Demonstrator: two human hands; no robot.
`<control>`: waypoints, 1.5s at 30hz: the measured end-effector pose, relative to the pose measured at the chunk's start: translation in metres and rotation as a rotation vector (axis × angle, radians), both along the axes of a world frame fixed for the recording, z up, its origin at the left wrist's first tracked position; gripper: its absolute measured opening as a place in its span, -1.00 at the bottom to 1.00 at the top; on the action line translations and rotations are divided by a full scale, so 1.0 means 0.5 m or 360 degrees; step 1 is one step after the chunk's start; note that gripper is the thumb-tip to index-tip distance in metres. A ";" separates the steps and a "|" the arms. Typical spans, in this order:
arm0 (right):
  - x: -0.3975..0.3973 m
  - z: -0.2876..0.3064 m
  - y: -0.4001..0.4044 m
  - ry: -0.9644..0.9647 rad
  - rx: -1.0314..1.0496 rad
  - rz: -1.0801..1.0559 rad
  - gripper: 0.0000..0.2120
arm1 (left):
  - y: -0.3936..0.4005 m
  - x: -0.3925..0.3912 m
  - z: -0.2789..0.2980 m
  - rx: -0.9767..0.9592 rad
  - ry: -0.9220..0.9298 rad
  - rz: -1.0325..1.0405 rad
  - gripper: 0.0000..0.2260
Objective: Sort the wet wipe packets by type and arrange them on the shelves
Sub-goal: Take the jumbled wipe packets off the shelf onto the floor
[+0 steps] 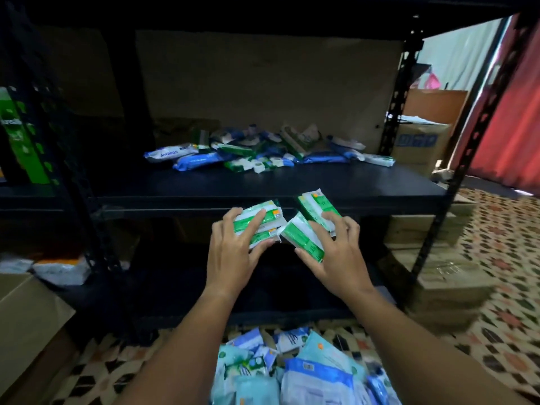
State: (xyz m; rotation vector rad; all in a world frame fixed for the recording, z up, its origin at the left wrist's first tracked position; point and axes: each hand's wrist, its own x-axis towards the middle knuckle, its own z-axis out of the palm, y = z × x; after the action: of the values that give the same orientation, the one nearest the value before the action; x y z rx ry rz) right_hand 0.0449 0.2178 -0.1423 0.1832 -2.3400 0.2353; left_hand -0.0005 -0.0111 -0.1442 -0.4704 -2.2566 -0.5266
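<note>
Head cam, looking fwd/down, close to shelf (263, 182).

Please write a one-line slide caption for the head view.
Both hands, left and right, hold green packets before a dark shelf of mixed packets.

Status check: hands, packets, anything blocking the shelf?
Left hand and right hand each grip green-and-white packets before the shelf edge. Mixed pile crowds the shelf's rear; front bare.

left hand (233, 255) grips green packets (258, 225) | right hand (336, 258) grips green packets (306, 235)
</note>
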 end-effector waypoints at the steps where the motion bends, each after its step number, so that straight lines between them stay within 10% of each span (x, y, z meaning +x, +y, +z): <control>1: 0.019 -0.020 0.008 -0.0017 -0.0017 -0.0025 -0.43 | 0.012 0.013 -0.021 -0.0002 -0.0032 -0.0017 -0.50; 21: 0.248 -0.422 0.090 -0.0817 -0.0277 -0.0324 -0.45 | 0.109 0.210 -0.433 -0.0256 -0.0934 0.0050 -0.43; 35: 0.305 -0.496 0.060 -0.1542 -0.0102 -0.0376 -0.01 | 0.087 0.248 -0.521 -0.0316 -0.1542 0.0117 -0.45; 45: 0.263 -0.468 0.052 -0.1450 -0.0114 -0.0394 -0.19 | 0.086 0.206 -0.495 -0.0330 -0.1241 0.0089 -0.51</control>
State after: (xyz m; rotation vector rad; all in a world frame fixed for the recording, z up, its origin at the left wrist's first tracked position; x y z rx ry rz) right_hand 0.1764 0.2439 -0.3763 -0.3207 -3.2079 0.3235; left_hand 0.1027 0.0320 -0.3916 -0.3304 -3.0830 -0.5020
